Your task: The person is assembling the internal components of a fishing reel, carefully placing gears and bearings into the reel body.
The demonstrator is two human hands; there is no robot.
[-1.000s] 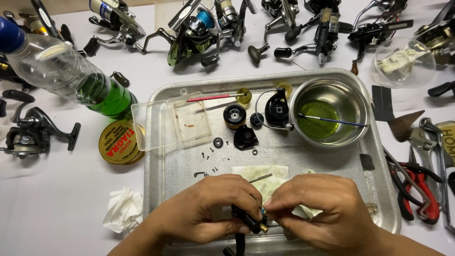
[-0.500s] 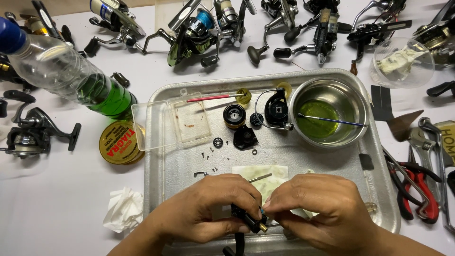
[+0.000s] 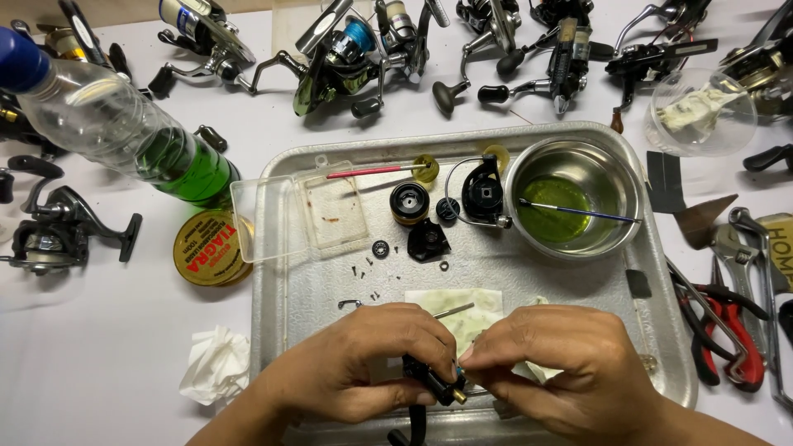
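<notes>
Head view: the left hand (image 3: 355,372) clamps a black reel body (image 3: 429,381) just under its fingertips, while the right hand (image 3: 562,367) pinches at its brass end, over the metal tray (image 3: 281,248). Mid-disassembly, apparently; the next move likely needs a steady, fine pinch.

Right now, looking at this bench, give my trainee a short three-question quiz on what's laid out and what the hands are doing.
1. True or false: the round steel bowl in the dimpled metal tray holds green liquid.
2. Which hand grips the small black reel part with a brass tip from below: left hand or right hand?
3. Multiple choice: the red-handled pliers lie A) in the tray, B) on the table right of the tray, C) under the clear plastic bottle.

Key: 1 true; 2 left hand, while the right pinches at its tip; 3 B.
</notes>
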